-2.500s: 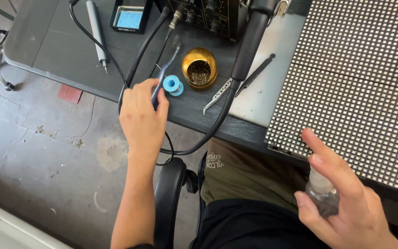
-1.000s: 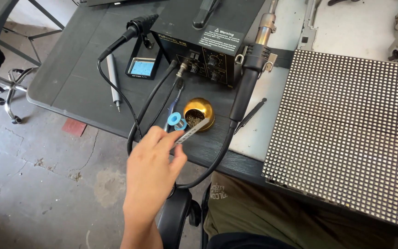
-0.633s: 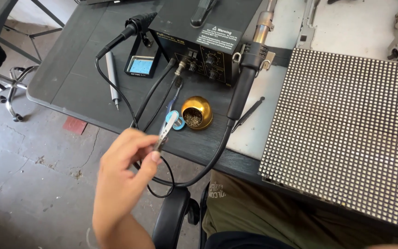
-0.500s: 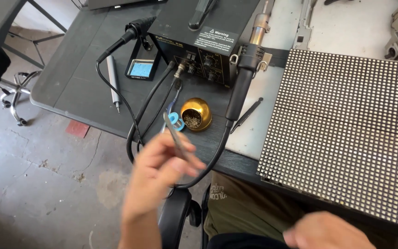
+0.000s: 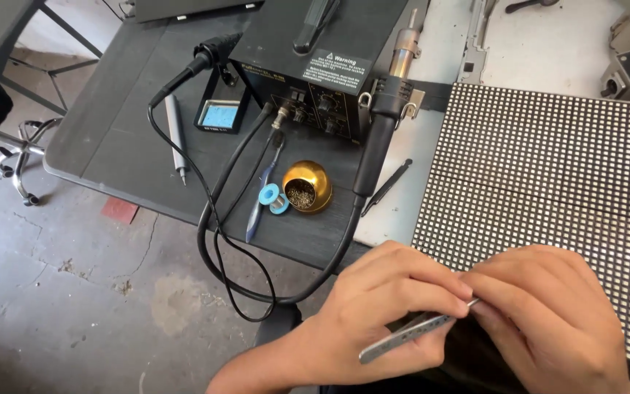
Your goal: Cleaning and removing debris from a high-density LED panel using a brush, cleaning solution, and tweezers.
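Note:
My left hand [image 5: 380, 306] grips metal tweezers [image 5: 410, 335] near the bottom of the head view, in front of the desk edge. My right hand [image 5: 548, 314] meets it from the right and pinches the tweezers' tip end with its fingertips. Both hands hover over the near corner of a large dotted LED matrix panel [image 5: 548, 175] lying on the right of the desk.
A black soldering station [image 5: 322, 66] stands at the back with a hot-air handle [image 5: 384, 124] in its holder. A gold tip-cleaner bowl [image 5: 308, 186], blue solder spool [image 5: 271, 197], blue tweezers [image 5: 260, 204], black tweezers [image 5: 388, 186], a pen-like tool [image 5: 175, 138] and looping cables [image 5: 220, 241] lie on the dark desk.
My left hand picked the metal tweezers off the desk beside the gold bowl and carried them down and right. My right hand came up and took hold of their tip.

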